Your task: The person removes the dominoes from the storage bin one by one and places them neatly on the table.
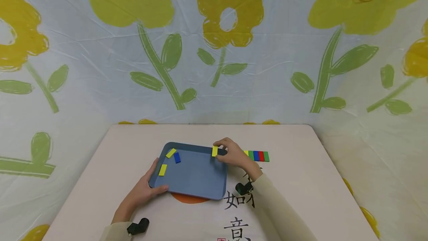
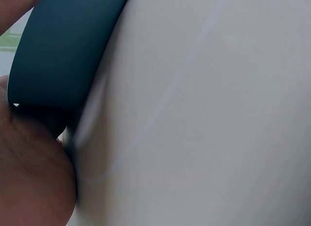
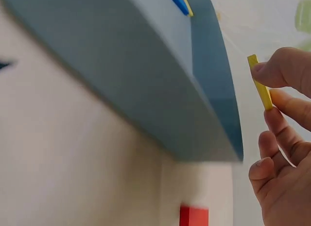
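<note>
A blue-grey tray [image 1: 197,177] lies slightly turned on the table. My left hand [image 1: 142,189] holds its near left corner, thumb along the front edge and fingers along the left side. In the left wrist view the tray wall [image 2: 60,51] hides most of those fingers. Above the tray's far right corner, my right hand [image 1: 235,155] pinches a yellow tile [image 1: 214,151] between thumb and fingers; the right wrist view shows the tile [image 3: 261,85] apart from the tray. On the tray's left part lie two yellow tiles [image 1: 162,170] and a blue tile [image 1: 177,157].
Right of the tray, a row of coloured tiles [image 1: 259,156] lies side by side, its left end partly behind my right hand. Black written characters [image 1: 236,228] and an orange disc [image 1: 188,198] mark the table. A flowered cloth [image 1: 254,96] hangs behind the table's far edge.
</note>
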Demonstrator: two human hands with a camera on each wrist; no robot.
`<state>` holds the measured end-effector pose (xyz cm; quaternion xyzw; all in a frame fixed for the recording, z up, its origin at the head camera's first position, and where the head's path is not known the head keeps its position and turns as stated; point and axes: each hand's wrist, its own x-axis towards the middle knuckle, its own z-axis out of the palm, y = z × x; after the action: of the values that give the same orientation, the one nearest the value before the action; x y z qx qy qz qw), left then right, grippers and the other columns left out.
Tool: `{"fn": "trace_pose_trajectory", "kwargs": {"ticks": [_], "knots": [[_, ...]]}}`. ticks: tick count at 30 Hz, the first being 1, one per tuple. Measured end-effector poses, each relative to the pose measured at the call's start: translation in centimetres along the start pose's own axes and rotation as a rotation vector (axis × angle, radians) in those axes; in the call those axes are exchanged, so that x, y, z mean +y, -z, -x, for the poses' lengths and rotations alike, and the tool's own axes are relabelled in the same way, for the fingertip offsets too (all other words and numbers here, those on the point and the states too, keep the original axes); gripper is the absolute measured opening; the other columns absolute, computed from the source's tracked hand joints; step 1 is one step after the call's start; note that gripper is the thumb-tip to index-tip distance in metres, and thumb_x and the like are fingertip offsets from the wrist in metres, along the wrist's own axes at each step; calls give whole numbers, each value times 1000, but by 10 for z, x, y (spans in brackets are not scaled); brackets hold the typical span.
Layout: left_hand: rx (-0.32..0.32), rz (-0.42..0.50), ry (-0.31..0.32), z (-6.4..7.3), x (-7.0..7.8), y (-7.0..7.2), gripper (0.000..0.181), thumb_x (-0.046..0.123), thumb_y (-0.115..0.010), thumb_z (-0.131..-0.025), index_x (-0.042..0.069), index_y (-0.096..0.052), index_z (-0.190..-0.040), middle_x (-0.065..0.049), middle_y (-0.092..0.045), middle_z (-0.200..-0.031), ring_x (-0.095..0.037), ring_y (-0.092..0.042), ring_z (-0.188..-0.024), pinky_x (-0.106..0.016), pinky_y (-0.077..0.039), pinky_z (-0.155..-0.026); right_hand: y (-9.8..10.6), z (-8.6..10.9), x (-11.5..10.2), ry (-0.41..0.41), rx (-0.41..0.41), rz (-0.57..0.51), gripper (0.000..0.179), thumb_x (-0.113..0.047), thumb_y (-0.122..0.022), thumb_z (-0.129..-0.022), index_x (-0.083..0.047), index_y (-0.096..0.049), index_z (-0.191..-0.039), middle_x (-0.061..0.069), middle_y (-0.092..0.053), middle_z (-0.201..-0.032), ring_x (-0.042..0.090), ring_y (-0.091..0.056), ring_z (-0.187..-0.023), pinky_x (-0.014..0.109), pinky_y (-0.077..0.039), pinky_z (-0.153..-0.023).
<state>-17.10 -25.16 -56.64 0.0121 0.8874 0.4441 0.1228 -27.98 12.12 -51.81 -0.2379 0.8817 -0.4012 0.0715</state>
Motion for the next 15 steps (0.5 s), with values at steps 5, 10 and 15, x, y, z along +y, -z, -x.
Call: {"fn": "trace_pose_trajectory", "kwargs": {"ticks": [5, 10, 15], "knots": [[-8, 5, -1, 1, 0, 0, 113, 48, -78, -87, 31, 1, -167, -16, -7, -174, -49, -11, -157, -74, -20, -119, 16, 16, 16, -32, 28, 9, 46, -16, -74, -89, -8, -67, -134, 7, -60, -129, 26, -57, -104, 30, -52, -75], [-8, 10, 8, 2, 1, 1, 114, 48, -79, -87, 32, 1, -167, -15, -6, -174, -48, -10, -157, -73, -19, -120, 34, 32, 30, -44, 51, 11, 48, -13, -72, -89, -6, -64, -136, 11, -58, -132, 32, -59, -106, 30, -50, -70], [-3, 10, -6, 1, -1, 1, 114, 47, -79, -87, 30, 0, -167, -16, -7, -174, -48, -10, -157, -73, -20, -119, 52, 50, 46, -75, 78, 34, 50, -10, -70, -88, -3, -63, -137, 15, -58, -133, 34, -58, -105, 31, -49, -71]]}}
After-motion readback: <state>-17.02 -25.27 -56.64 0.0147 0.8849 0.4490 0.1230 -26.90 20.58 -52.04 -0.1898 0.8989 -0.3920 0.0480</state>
